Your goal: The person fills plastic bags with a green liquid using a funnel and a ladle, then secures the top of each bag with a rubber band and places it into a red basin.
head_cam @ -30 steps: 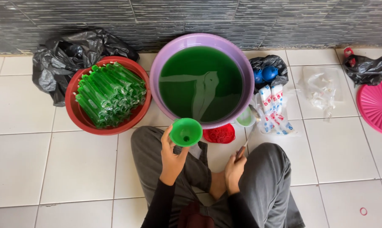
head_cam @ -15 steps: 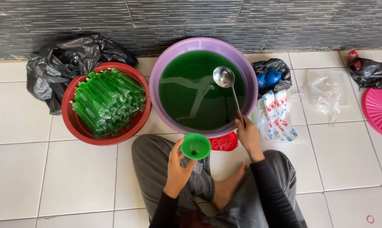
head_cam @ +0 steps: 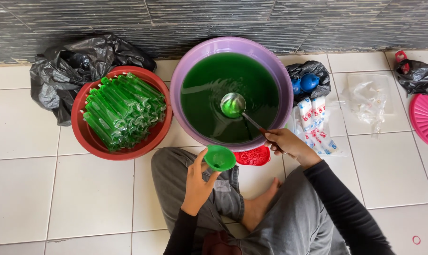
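My left hand (head_cam: 198,184) holds a small green funnel (head_cam: 219,157) above my knee, near the rim of a big purple basin (head_cam: 285,85) of green liquid. My right hand (head_cam: 288,144) grips the handle of a metal ladle (head_cam: 233,105). The ladle's bowl is dipped into the green liquid and holds some of it. A red basin (head_cam: 84,137) to the left is piled with several long, thin plastic tubes filled with green liquid (head_cam: 124,111).
A small red dish of rubber bands (head_cam: 254,157) lies by the purple basin. Black plastic bags (head_cam: 67,66) sit behind the red basin. Right of the purple basin are a packet of clear bags (head_cam: 315,125), loose plastic (head_cam: 367,97) and a pink lid (head_cam: 426,118).
My right hand rose from my lap with the ladle, swung it over the basin and lowered its bowl into the green liquid. The funnel hand stayed near my knee.
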